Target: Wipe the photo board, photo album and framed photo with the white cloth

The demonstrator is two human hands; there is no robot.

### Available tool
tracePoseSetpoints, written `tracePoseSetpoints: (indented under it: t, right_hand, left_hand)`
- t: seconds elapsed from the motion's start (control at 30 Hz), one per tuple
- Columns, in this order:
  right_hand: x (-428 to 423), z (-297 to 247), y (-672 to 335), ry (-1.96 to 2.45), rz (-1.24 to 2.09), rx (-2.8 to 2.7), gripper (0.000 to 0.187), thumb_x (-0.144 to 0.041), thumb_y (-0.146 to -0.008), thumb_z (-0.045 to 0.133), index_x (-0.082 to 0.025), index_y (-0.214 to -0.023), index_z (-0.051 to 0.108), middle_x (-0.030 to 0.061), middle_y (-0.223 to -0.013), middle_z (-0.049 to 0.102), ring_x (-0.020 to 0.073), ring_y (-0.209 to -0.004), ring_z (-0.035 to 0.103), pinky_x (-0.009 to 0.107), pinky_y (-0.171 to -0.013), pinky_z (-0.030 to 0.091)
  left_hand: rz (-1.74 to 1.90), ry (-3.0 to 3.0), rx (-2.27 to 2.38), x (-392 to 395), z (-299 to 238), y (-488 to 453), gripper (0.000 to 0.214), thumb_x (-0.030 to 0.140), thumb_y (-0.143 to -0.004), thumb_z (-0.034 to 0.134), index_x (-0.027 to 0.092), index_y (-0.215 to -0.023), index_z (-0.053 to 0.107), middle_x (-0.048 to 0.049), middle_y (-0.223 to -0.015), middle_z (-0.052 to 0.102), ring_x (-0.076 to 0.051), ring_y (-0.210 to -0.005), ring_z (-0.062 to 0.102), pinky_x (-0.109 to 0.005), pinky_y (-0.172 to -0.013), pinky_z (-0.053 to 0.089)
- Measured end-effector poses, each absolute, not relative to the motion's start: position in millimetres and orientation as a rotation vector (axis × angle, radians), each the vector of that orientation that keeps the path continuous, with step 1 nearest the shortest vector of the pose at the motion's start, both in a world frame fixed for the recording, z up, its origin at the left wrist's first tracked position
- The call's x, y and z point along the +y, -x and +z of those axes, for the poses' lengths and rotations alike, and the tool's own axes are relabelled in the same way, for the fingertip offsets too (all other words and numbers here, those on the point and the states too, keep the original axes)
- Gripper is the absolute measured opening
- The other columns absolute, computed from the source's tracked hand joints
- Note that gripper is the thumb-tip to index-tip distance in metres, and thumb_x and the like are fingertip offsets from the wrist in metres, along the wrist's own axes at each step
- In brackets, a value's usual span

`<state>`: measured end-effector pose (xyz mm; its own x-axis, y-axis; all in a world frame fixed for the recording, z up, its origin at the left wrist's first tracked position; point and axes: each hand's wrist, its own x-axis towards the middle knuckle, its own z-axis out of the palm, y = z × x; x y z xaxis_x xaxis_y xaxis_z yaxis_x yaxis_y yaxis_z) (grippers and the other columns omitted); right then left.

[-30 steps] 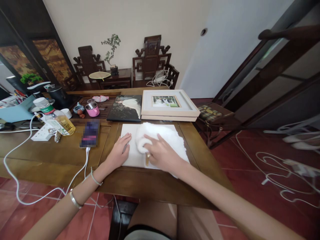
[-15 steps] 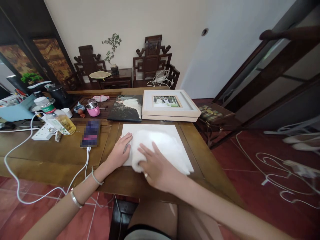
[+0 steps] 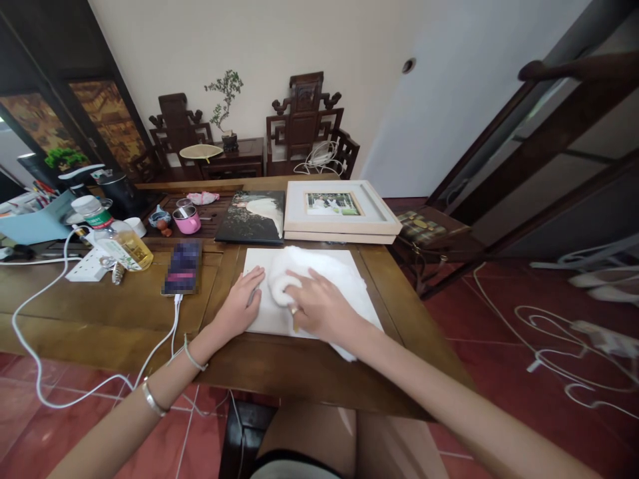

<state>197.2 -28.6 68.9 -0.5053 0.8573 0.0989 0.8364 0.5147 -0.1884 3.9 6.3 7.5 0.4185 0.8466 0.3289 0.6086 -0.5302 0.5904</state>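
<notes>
- While the left hand [image 3: 239, 309] lies flat and wide on the left edge of the white board [image 3: 257, 265], gripping nothing and only pressing it to the table [image 3: 124, 313], the right hand [image 3: 322, 309] works a white cloth [image 3: 324, 271] over the board's face.
- The right hand's fingers are bent over a bunched lump of the cloth just ahead of the knuckles. The rest of the cloth spreads out beyond and to the right of that hand, and one corner hangs past the board's near edge under the wrist.
- Half a second ago this hand was at the board's near edge with the cloth flattened under its palm. Now it has gone forward again toward the middle of the board, and the cloth has gathered up under the fingertips.
- That matches its place a second ago, so I judge this to be a back-and-forth rubbing stroke, with the wiping in full swing.
- The left hand has not shifted in that time, and the board has kept its place.
- Left of the left hand lies a phone [image 3: 182, 267] with a white cable [image 3: 160, 346] running back toward the person.
- Beyond both hands, a frame [image 3: 339, 207] and a dark picture [image 3: 252, 216] lie just past the board's far edge.
- Far to the left stand a bottle [image 3: 117, 243] and a pink cup [image 3: 186, 219].
</notes>
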Motion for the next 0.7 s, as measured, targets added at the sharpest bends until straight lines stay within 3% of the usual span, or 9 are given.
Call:
tracePoseSetpoints:
  t: [0.2,0.33,0.5,0.6,0.7]
  right_hand:
    - [-3.9,59.2,-167.9,1.553,0.088,-2.520,0.035,-0.016,-0.081,0.045,-0.007,-0.111,0.062,0.0263,-0.134,0.048,0.0378,-0.132,0.032,0.064,-0.103,0.018]
    - [-36.3,56.4,-151.1,1.276,0.117,-2.673,0.032,-0.020,-0.081,0.047,-0.010,-0.107,0.065,0.0244,-0.140,0.042,0.0376,-0.135,0.026,0.064,-0.105,0.012]
    - [-78.3,71.1,-163.9,0.905,0.388,-2.855,0.025,-0.021,-0.076,0.053,-0.013,-0.095,0.067,0.0213,-0.135,0.048,0.0331,-0.134,0.031,0.059,-0.107,0.016]
    - [-86.9,82.1,-187.0,0.859,0.584,-2.797,0.020,-0.014,-0.071,0.050,-0.019,-0.084,0.064,0.0107,-0.122,0.061,0.0239,-0.128,0.041,0.049,-0.110,0.019]
    - [-78.8,86.8,-209.3,0.988,0.623,-2.653,0.025,-0.006,-0.067,0.045,-0.022,-0.080,0.060,0.0029,-0.104,0.067,0.0185,-0.109,0.056,0.041,-0.111,0.018]
  left_hand:
    - [0.971,-2.033,1.212,8.0,18.6,-1.5,0.039,0.029,-0.091,0.039,0.014,-0.122,0.058,-0.0105,-0.134,0.054,-0.022,-0.128,0.046,-0.041,-0.112,0.030]
    - [1.125,-1.837,1.205,6.3,25.5,-1.0,0.045,0.034,-0.093,0.035,0.011,-0.125,0.055,-0.0114,-0.138,0.050,-0.020,-0.130,0.043,-0.037,-0.113,0.028]
    - [1.159,-1.888,1.283,3.0,24.7,-3.4,0.046,0.035,-0.095,0.030,0.012,-0.127,0.053,-0.0092,-0.138,0.050,-0.018,-0.130,0.043,-0.036,-0.113,0.028]
    - [1.062,-2.012,1.309,1.6,22.5,-5.4,0.047,0.034,-0.096,0.028,0.010,-0.123,0.057,-0.0114,-0.132,0.055,-0.019,-0.125,0.049,-0.036,-0.110,0.034]
    - [0.993,-2.124,1.315,1.7,19.7,-7.2,0.046,0.033,-0.095,0.028,0.010,-0.119,0.061,-0.0125,-0.129,0.058,-0.020,-0.123,0.051,-0.038,-0.109,0.035]
